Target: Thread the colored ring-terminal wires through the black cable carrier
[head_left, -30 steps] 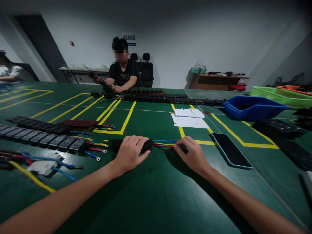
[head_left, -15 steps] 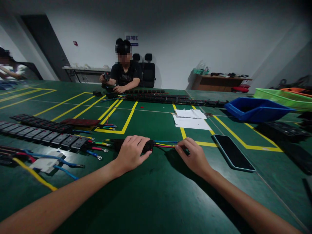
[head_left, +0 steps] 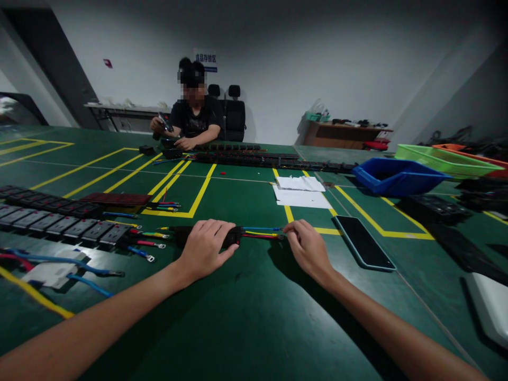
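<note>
My left hand (head_left: pixel 208 246) lies over a short black power strip (head_left: pixel 184 236) on the table, fingers wrapped across its top and thumb along the near side. Blue, yellow and red wires (head_left: pixel 260 234) run out of its right end and finish in metal ring lugs. Thinner wires with lugs stick out at its left end. Just at the tips of the right-hand wires is my right hand (head_left: pixel 307 248), its fingers curled and pinched together by the blue wire's lug. Whatever sits between those fingertips is hidden.
Grey socket strips (head_left: pixel 87 230) and a white block (head_left: pixel 57 270) with thick cables lie left. A phone (head_left: pixel 363 243), white papers (head_left: pixel 299 191), and a blue bin (head_left: pixel 400 177) are on the right. Across the green table a person (head_left: pixel 194 116) handles a dark tool.
My right fingers have come off the red and yellow wires, so their lugs now show. The left hand stays on the power strip. The view has turned slightly right.
</note>
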Available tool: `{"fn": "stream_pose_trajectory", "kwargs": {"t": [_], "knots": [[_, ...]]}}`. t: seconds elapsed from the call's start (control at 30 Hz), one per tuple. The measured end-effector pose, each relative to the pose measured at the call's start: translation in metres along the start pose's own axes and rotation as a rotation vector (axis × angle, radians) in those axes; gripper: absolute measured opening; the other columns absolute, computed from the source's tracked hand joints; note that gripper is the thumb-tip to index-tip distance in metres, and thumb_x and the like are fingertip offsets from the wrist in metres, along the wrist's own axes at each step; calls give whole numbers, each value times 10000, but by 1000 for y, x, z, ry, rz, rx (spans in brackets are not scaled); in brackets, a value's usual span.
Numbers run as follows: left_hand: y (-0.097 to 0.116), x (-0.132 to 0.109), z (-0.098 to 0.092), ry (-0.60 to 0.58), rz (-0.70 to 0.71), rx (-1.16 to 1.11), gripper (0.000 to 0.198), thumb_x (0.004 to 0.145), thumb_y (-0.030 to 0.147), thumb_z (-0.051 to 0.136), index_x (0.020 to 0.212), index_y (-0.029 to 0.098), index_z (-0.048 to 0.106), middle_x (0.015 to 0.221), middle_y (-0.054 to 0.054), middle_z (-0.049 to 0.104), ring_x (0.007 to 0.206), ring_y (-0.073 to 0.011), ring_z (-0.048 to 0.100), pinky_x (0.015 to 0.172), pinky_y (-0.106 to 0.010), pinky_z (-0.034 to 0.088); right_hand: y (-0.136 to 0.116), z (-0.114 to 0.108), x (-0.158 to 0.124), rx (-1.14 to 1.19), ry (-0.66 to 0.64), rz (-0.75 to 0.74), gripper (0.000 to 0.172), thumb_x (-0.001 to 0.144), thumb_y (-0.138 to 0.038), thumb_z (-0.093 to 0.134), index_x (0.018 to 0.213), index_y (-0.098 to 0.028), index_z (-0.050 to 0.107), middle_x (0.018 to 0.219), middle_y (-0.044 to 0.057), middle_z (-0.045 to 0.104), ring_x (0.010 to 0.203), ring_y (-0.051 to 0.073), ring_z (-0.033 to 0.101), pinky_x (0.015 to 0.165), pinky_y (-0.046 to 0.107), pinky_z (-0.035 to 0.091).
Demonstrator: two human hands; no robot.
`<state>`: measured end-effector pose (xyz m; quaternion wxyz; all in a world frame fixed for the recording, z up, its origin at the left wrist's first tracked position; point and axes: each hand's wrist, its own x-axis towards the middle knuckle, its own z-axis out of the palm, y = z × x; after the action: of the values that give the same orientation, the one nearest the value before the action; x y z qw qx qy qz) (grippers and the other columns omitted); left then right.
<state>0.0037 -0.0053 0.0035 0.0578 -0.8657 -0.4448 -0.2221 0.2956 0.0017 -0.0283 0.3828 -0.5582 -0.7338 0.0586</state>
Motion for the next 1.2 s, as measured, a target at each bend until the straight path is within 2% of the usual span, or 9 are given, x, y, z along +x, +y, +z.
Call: {"fn": "stream_pose_trajectory", "kwargs": {"t": [0.37, 0.63, 0.97, 1.2], "knots": [[-3, -1, 3, 14, 17, 15, 407, 945, 387, 648, 1291, 178, 601, 1209, -111, 708, 1111, -293, 640, 952, -477, 471, -2, 2, 1, -28, -117, -37, 220, 963, -221, 453, 929, -215, 671, 906, 68, 633, 882, 231, 589, 760, 344, 430], [-2, 0, 2, 22, 16, 14, 407, 943, 392, 646, 1289, 180, 614, 1203, -114, 713, 1101, -295, 645, 944, -475, 480, -4, 1, 1, -59, -141, -56, 192, 980, -384, 583, 930, -211, 649, 897, 56, 639, 823, 211, 600, 707, 325, 434], [-1, 1, 1, 15, 12, -3, 402, 940, 387, 650, 1285, 183, 617, 1198, -116, 713, 1096, -298, 646, 941, -479, 488, -5, 4, 0, -153, -110, -112, 182, 957, -392, 635, 915, -215, 625, 886, 54, 648, 806, 214, 597, 675, 330, 429], [1, 1, 2, 20, 33, 6, 391, 947, 383, 639, 1276, 173, 615, 1192, -117, 712, 1074, -295, 644, 908, -470, 478, -16, 11, 5, -221, -166, -195, 171, 1003, -369, 599, 1002, -206, 652, 933, 57, 633, 857, 217, 604, 692, 328, 434]]}}
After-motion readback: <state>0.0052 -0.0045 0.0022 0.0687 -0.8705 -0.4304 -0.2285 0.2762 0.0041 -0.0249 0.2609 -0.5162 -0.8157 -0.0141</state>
